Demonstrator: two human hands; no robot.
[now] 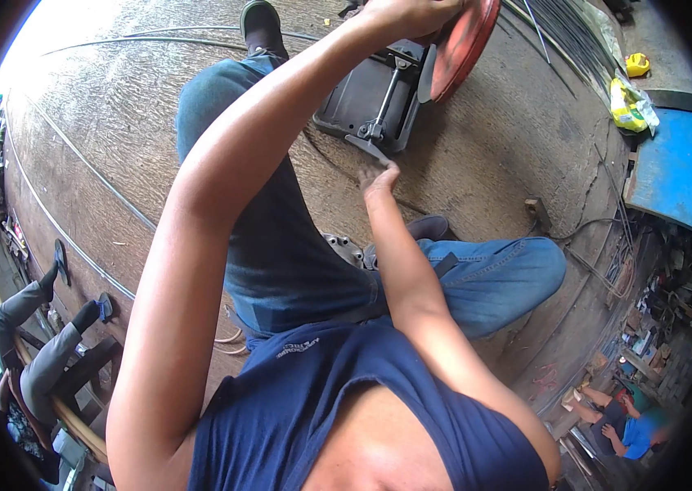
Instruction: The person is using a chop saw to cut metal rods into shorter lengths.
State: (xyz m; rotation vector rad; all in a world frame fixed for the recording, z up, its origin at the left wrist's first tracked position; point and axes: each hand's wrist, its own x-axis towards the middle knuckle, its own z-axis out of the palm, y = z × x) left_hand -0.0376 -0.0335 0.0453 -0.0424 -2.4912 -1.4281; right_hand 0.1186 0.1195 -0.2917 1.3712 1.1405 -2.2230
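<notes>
My left hand [411,15] is up at the top edge of the view, closed over the upper part of the chop saw, just beside its red blade guard [465,37]; the fingers wrap something there, most likely the handle, though the grip itself is cut off by the edge, so I cannot tell exactly what it has hold of. My right hand [380,178] is lower and nearer to me, fingers stretched out and loosely together, tips touching or almost touching the dark lever [366,146] at the near corner of the saw's grey base [362,102]; it grips nothing that I can make out. The base sits flat on the concrete floor [485,155], between my two hands, with a metal clamp screw [387,98] running across it toward the guard. Below my right hand, my knees in blue jeans [297,262] are bent, one shoe [260,20] left of my left hand and another dark shoe [432,227] just right of my right forearm. Far right of both hands lie a bundle of long steel rods [575,33], a yellow bag [628,105] and a blue sheet [673,168]. Well left of my left arm, another person's grey-trousered legs [35,327] show. Low to the right, well apart from my hands, two more people crouch
</notes>
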